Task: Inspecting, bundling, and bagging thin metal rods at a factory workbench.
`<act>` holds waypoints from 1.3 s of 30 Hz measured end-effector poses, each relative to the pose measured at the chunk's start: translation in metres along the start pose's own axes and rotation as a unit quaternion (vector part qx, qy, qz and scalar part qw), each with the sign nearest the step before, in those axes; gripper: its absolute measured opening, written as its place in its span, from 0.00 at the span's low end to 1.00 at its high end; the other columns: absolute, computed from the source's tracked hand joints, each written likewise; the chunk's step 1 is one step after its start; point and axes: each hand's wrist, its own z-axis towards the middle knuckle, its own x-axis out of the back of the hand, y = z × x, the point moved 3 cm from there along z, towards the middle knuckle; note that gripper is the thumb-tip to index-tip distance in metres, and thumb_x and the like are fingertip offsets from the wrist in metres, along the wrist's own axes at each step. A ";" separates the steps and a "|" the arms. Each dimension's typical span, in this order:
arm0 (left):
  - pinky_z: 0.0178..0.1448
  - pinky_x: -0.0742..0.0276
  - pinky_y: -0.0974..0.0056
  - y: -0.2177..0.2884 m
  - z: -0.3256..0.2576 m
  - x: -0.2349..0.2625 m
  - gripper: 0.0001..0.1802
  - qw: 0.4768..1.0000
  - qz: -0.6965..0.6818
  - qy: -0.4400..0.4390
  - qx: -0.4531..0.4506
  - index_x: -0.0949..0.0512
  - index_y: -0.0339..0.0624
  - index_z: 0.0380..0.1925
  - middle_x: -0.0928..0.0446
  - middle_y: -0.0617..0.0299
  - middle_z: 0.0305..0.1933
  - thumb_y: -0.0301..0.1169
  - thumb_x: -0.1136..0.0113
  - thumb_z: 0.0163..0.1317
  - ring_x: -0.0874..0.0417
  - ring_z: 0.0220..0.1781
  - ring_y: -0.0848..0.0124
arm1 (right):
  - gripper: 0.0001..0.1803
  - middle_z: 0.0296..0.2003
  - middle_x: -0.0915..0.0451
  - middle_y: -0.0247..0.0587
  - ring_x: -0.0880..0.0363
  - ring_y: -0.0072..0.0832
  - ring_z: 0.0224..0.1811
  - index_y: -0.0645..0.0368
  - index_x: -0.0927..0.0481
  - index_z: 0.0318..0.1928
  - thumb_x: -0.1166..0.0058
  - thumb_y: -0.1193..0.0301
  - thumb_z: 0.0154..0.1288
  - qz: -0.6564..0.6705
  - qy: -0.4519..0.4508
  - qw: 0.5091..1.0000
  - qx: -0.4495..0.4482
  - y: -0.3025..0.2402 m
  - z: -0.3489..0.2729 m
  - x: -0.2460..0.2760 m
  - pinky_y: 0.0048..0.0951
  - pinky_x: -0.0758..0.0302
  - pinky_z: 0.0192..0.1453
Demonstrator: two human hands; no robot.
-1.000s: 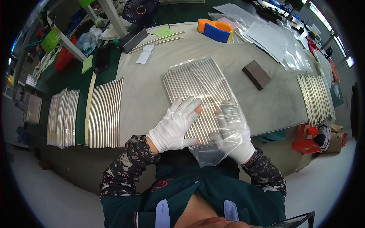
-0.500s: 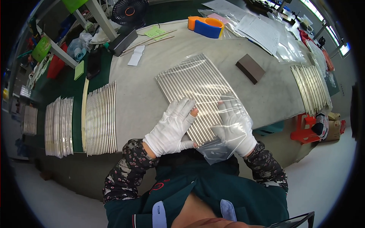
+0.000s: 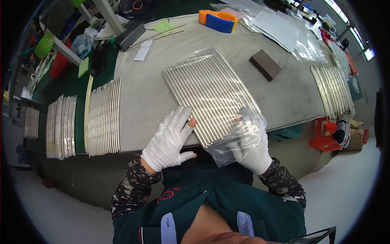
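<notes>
A flat row of shiny metal rods in a clear plastic bag (image 3: 207, 93) lies slanted on the table in front of me. My left hand (image 3: 167, 140), in a white glove with bare tips on the thumb and index finger, is open beside the pack's lower left edge. Its fingertips are at the edge rods, and the thumb sticks out below. My right hand (image 3: 252, 144), gloved the same way, is at the lower right edge with fingers stretched. Loose film of the bag covers part of it and blurs the fingers. The bag's slack end hangs over the table edge.
Stacks of rods (image 3: 105, 118) and wrapped rods (image 3: 61, 126) stand at left, another pack (image 3: 331, 91) at right. A dark brown block (image 3: 265, 65) lies right of the bag. Farther back are an orange-and-blue tape dispenser (image 3: 218, 21), loose rods (image 3: 156, 35), papers (image 3: 278, 30) and a fan (image 3: 136, 8).
My left hand has drawn left and slightly down, its thumb coming off the lower end of the rods. The right hand remains at the right edge under the film.
</notes>
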 end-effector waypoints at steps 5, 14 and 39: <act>0.67 0.45 0.47 0.002 0.003 0.004 0.49 1.000 0.015 0.015 -0.006 0.52 0.52 0.69 0.47 0.45 0.69 0.64 0.51 0.53 0.45 0.69 0.45 | 0.31 0.50 0.32 0.50 0.34 0.43 0.52 0.68 0.31 0.52 0.41 0.67 0.46 -0.129 0.032 0.982 -0.138 -0.011 -0.017 0.006 0.42 0.37 0.53; 0.64 0.39 0.51 -0.003 -0.007 0.011 0.41 0.991 -0.081 0.106 0.005 0.40 0.46 0.64 0.39 0.50 0.65 0.51 0.41 0.52 0.36 0.65 0.52 | 0.26 0.50 0.32 0.55 0.32 0.48 0.52 0.62 0.30 0.50 0.45 0.74 0.47 -0.071 0.112 0.991 -0.028 -0.013 0.008 -0.002 0.43 0.35 0.52; 0.72 0.68 0.44 0.006 0.010 -0.003 0.46 0.992 0.011 0.051 0.112 0.47 0.36 0.65 0.50 0.50 0.71 0.58 0.51 0.55 0.53 0.73 0.55 | 0.27 0.45 0.25 0.45 0.26 0.44 0.49 0.64 0.26 0.41 0.34 0.69 0.36 0.117 0.060 0.978 0.159 -0.037 0.015 -0.020 0.46 0.30 0.52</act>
